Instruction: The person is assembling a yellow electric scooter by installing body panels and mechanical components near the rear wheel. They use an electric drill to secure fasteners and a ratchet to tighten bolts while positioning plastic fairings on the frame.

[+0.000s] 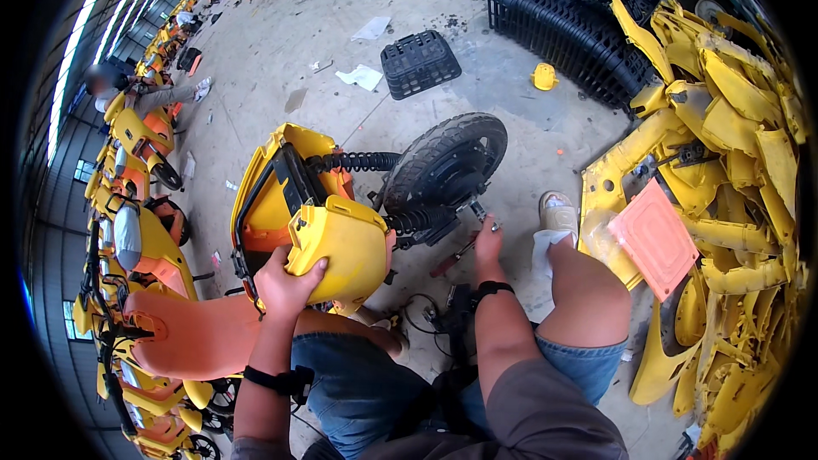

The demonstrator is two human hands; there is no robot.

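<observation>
A yellow scooter rear end lies on its side, with its black-tyred wheel (447, 162) pointing away from me. My left hand (288, 279) is closed on the edge of the yellow body panel (345, 243), thumb on top. Two black coil-spring shock absorbers (417, 220) run from the frame to the wheel. My right hand (488, 244) is closed beside the wheel's axle end, around a small silver metal tool (497, 226) whose kind I cannot make out. A red-handled tool (445, 266) shows just left of that hand. The orange scooter seat (196, 336) extends under my left forearm.
Yellow panels (716, 230) pile up at the right, with a pink-orange lid (654, 238) on them. Black plastic crates (562, 30) stand behind; one crate piece (420, 64) lies on the concrete. Yellow scooters (153, 238) line the left, where a person (162, 98) sits. Cables (422, 311) lie between my legs.
</observation>
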